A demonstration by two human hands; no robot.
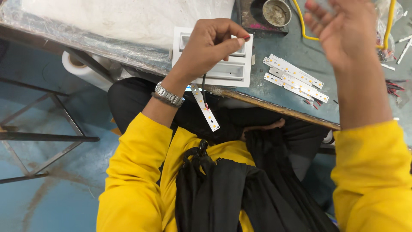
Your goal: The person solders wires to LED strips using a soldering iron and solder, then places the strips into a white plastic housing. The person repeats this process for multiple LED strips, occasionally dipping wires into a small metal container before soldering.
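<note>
My left hand (212, 45) hovers over a white rectangular lamp housing (219, 71) at the table edge, fingers pinched on a thin black wire (203, 83). A narrow white LED strip (205, 106) dangles from that wire below the table edge, over my lap. My right hand (343, 30) is raised above the table at the upper right, fingers spread; it seems to hold nothing, though the fingertips are blurred. Both arms wear yellow sleeves, and a metal watch (168, 95) sits on the left wrist.
Several more LED strips (296, 79) lie on the grey-blue table (274, 92). A metal pot (277, 12), yellow cables (300, 23) and red wire pieces (395, 86) are further back. A plastic-wrapped white slab (107, 21) covers the left. A tape roll (79, 66) and metal frame (43, 137) stand below.
</note>
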